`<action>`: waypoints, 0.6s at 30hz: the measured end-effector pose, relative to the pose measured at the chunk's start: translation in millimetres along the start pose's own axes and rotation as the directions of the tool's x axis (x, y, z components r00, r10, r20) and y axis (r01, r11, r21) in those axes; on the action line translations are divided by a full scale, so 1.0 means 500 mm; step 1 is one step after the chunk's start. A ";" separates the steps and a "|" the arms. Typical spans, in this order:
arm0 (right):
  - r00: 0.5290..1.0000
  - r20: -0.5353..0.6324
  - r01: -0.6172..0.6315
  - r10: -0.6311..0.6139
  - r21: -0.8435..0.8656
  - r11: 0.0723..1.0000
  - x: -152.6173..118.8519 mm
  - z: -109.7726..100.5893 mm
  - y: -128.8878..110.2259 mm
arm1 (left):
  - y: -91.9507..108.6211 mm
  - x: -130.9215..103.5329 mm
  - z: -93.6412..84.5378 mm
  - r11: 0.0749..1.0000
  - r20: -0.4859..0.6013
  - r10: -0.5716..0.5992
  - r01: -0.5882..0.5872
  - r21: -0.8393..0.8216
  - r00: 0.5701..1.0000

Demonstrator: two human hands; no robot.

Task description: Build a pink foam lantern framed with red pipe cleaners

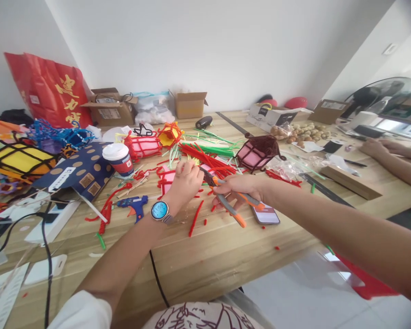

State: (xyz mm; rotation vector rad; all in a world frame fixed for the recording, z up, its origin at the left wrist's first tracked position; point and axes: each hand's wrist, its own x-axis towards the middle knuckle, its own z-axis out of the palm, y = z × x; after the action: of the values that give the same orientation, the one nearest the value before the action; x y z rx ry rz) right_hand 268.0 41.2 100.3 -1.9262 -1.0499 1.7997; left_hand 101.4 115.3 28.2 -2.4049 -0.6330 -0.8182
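My right hand is wrapped round orange-and-grey pliers, whose dark jaws reach up to my left hand. The fingers of my left hand are closed together at the jaws; what they pinch is mostly hidden, with a bit of pale yellow behind them. Red pipe cleaners lie in a pile just behind both hands, with green ones beyond. A pink panel with a red frame lies beside my left hand. Cut red pieces are scattered in front.
A blue glue gun, paper cup and polka-dot bag are at left. A phone lies by the pliers' handles. A dark-framed pink lantern stands behind. Another person's arms rest at far right.
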 end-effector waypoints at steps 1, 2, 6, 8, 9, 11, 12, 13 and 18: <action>1.000 0.012 -0.022 0.022 -0.009 1.000 -0.001 -0.002 -0.006 | -0.001 -0.001 0.001 0.999 -0.019 0.041 -0.041 0.013 0.999; 0.999 0.023 -0.046 0.047 -0.019 0.999 -0.002 -0.002 -0.011 | -0.002 -0.003 0.003 0.997 -0.033 0.081 -0.080 0.022 0.996; 0.989 0.048 -0.133 0.137 -0.065 0.989 -0.005 0.000 -0.020 | -0.004 -0.018 0.013 0.983 -0.031 0.184 -0.183 0.027 0.982; 0.986 0.062 -0.147 0.152 -0.071 0.987 -0.005 0.002 -0.019 | -0.004 -0.027 0.016 0.980 -0.054 0.190 -0.187 0.062 0.980; 0.986 0.068 -0.146 0.151 -0.068 0.987 -0.005 0.003 -0.019 | -0.004 -0.030 0.016 0.980 -0.078 0.186 -0.179 0.085 0.980; 0.987 0.072 -0.138 0.143 -0.063 0.988 -0.004 0.005 -0.019 | -0.004 -0.034 0.017 0.980 -0.128 0.175 -0.160 0.121 0.976; 0.988 0.071 -0.134 0.139 -0.066 0.989 -0.003 0.005 -0.019 | -0.004 -0.035 0.017 0.980 -0.143 0.171 -0.153 0.129 0.975; 0.989 0.068 -0.130 0.135 -0.072 0.989 -0.002 0.006 -0.021 | -0.004 -0.036 0.017 0.980 -0.150 0.169 -0.150 0.130 0.974; 0.987 0.055 -0.143 0.151 -0.131 0.981 0.006 0.011 -0.029 | -0.006 -0.036 0.023 0.975 -0.152 0.203 -0.185 0.125 0.967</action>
State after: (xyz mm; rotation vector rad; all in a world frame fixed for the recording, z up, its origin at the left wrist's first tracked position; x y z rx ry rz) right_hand 258.3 51.8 106.6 -2.0824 -1.0930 1.9287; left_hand 91.8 119.8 9.7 -2.2295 -0.3615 -0.8627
